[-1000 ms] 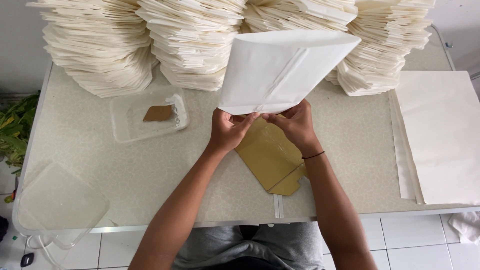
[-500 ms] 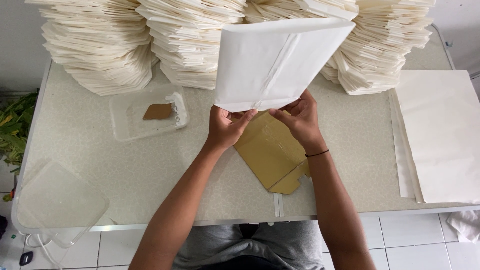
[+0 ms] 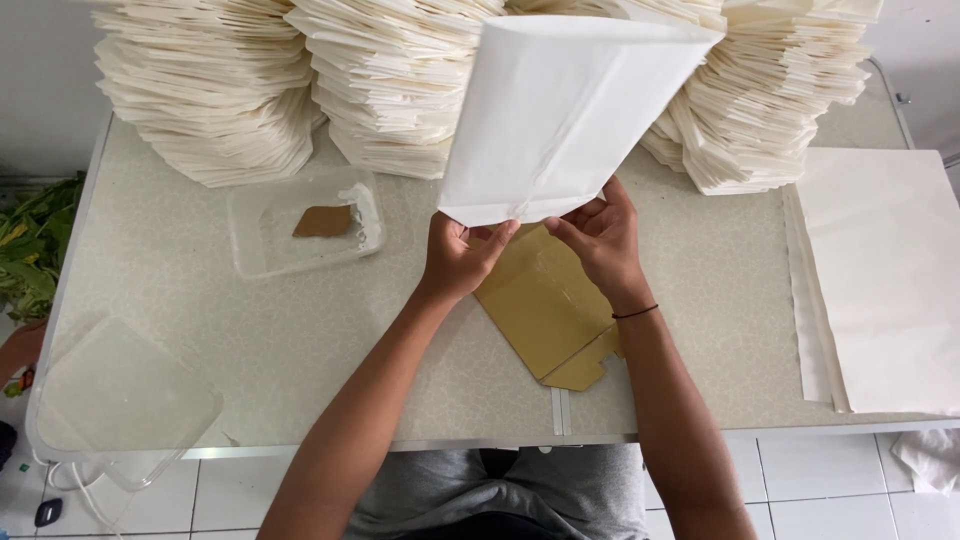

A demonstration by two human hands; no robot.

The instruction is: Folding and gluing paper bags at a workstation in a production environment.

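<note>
White paper bag (image 3: 560, 110) held upright above the table (image 3: 200, 290), left hand (image 3: 455, 262) and right hand (image 3: 600, 240) both pinched on its bottom edge — uneven pull could tear or skew the fold, or knock the stacks (image 3: 390, 90) behind.

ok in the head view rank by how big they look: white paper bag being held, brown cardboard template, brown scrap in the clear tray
1. white paper bag, though it is raised toward the camera, which may inflate it
2. brown cardboard template, partly hidden by the hands
3. brown scrap, clearly smallest
</note>
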